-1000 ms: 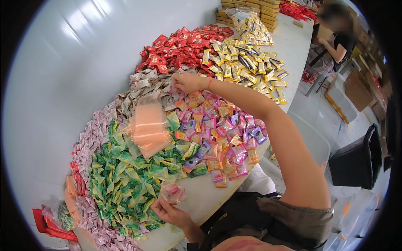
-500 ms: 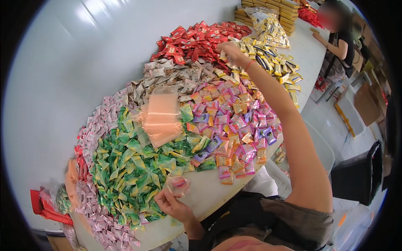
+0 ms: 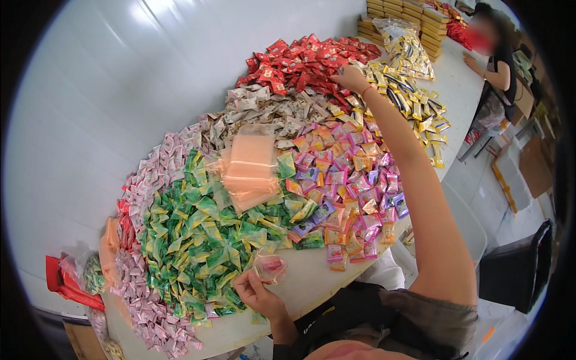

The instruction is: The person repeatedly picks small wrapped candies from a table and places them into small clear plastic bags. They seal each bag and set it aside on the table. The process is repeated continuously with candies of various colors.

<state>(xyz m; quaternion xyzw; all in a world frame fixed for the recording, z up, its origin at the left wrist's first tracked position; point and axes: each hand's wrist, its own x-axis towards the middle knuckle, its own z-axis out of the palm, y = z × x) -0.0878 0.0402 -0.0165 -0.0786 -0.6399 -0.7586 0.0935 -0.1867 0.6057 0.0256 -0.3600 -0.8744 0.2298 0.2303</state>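
Note:
My left hand pinches a small sheer organza bag near the table's front edge, with a pink-wrapped piece showing inside. Far off, my right hand reaches over the border between the red packets and the yellow-and-dark wrapped sticks. Its fingers are curled, and what they hold, if anything, cannot be made out. A stack of peach organza bags lies on top of the heaps. Green-and-yellow packets lie beside my left hand, and pink, orange and purple candies are heaped under my right arm.
Brownish-white packets and pale pink ones line the wall side. Gold boxes and a clear bag of yellow sticks stand at the back. Another person sits at the far right, beyond a black bin.
The view has shifted, so the whole scene sits further right and slightly lower. My right hand stays at the red packets' edge, its fingers more curled down. My left hand keeps the bag.

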